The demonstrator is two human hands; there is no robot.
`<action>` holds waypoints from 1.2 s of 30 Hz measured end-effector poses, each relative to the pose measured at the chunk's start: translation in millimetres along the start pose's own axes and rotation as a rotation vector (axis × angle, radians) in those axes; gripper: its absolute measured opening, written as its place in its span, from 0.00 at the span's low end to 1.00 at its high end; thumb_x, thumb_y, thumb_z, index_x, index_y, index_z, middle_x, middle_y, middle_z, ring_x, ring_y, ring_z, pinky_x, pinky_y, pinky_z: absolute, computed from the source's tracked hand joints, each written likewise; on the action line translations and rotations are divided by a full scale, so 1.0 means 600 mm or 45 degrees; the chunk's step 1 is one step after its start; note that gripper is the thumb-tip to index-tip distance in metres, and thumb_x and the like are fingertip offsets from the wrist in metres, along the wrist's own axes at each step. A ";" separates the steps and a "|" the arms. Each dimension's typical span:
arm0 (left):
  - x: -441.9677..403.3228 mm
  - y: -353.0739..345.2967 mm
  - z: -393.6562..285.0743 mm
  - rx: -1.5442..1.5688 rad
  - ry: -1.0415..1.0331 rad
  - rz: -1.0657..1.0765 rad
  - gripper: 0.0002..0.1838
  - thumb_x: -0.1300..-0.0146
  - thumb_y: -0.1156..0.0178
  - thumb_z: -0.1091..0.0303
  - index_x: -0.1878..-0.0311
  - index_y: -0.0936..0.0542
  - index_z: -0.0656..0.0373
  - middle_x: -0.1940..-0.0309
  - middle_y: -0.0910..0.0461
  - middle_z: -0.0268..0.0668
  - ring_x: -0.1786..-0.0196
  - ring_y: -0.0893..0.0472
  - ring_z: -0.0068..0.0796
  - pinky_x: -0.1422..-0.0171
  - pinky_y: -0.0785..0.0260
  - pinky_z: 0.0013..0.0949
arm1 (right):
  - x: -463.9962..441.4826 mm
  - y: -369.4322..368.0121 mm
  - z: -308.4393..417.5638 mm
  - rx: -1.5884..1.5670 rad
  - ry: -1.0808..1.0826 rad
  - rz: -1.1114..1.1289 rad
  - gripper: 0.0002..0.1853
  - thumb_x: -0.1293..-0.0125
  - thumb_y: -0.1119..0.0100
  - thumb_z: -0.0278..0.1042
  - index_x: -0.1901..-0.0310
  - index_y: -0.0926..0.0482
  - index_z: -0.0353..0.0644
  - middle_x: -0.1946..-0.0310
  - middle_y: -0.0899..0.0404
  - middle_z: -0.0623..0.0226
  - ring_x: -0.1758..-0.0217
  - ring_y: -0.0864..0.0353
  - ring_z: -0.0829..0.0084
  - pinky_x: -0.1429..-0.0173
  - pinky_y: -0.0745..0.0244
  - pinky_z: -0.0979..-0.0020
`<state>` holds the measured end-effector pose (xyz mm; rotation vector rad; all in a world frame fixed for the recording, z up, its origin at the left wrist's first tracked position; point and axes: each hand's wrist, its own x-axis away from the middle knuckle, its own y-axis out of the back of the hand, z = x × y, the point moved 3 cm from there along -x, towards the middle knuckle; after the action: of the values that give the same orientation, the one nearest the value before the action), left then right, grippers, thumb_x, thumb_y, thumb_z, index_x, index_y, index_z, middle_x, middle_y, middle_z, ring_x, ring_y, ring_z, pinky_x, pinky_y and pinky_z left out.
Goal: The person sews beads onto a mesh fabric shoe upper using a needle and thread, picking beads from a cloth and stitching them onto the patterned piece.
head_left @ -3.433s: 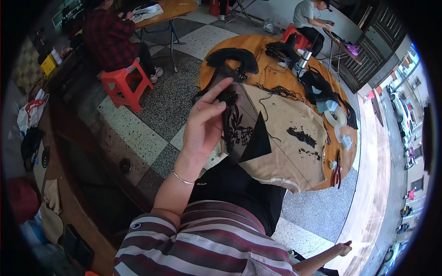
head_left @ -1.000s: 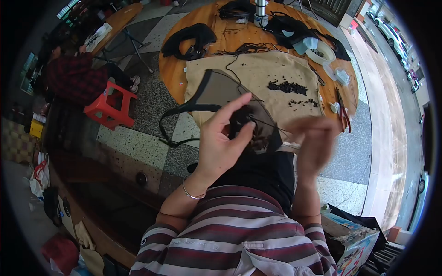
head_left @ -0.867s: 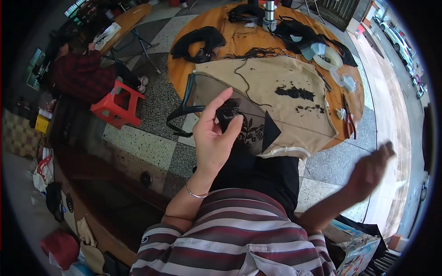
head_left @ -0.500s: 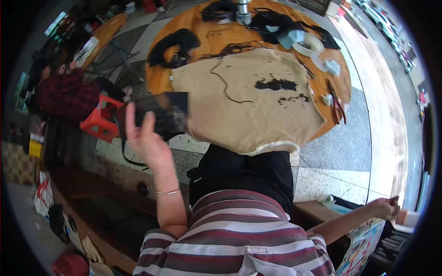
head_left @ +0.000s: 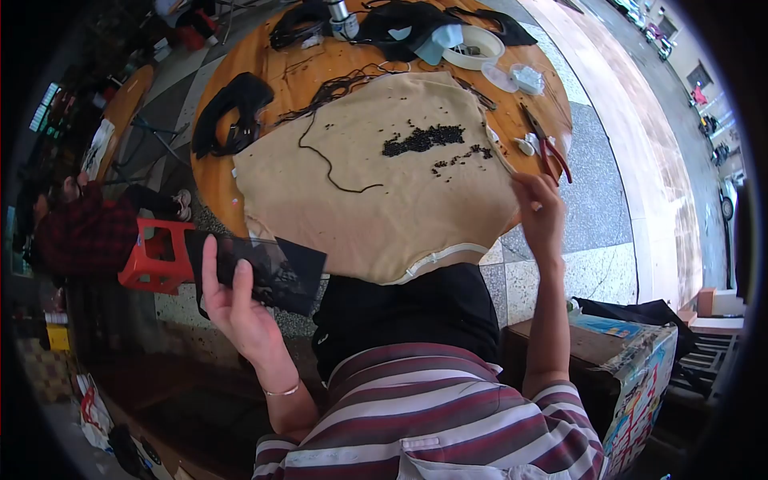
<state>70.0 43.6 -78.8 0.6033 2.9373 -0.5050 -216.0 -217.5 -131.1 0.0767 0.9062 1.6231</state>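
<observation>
My left hand (head_left: 240, 312) holds a sheer black garment piece (head_left: 280, 276) left of my lap, off the table's near left edge, thumb and forefinger raised over it. My right hand (head_left: 540, 208) is at the right edge of the tan cloth (head_left: 360, 216), fingers pinched together; whether a needle or thread is between them is too small to tell. On the cloth lie a pile of small black beads (head_left: 424, 140), scattered beads beside it, and a dark cord (head_left: 320, 160). Red-handled pliers (head_left: 548, 148) rest just beyond my right hand.
The round wooden table (head_left: 216, 180) bears black garments (head_left: 236, 112), a metal cup (head_left: 342, 20), a white round container (head_left: 474, 48) and a small clear tub (head_left: 526, 78). A person in a checked shirt (head_left: 84, 232) sits on a red stool (head_left: 156, 256). A box (head_left: 632, 376) stands at right.
My left hand has carried the sheer black piece away from the cloth to the left and lower. My right hand has come from far out at the lower right to the cloth's right edge.
</observation>
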 end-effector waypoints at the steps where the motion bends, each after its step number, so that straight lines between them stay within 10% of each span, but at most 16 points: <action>1: 0.005 -0.006 0.004 -0.022 0.011 0.039 0.27 0.42 0.44 0.83 0.37 0.32 0.67 0.50 0.24 0.38 0.52 0.24 0.22 0.46 0.31 0.25 | -0.011 -0.019 0.008 0.007 0.006 0.003 0.05 0.39 0.41 0.26 0.61 0.20 0.38 0.70 0.24 0.60 0.69 0.22 0.65 0.62 0.28 0.69; 36: 0.031 -0.042 0.050 0.049 0.165 0.352 0.31 0.42 0.40 0.84 0.34 0.36 0.66 0.46 0.26 0.35 0.49 0.25 0.19 0.42 0.33 0.22 | -0.041 -0.057 0.042 0.596 0.330 0.029 0.07 0.39 0.49 0.21 0.63 0.20 0.37 0.69 0.25 0.54 0.66 0.22 0.55 0.62 0.28 0.63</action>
<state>44.0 18.2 -102.6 1.0644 2.8973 -0.5088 -168.2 -226.9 -123.5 0.2044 1.4790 1.4329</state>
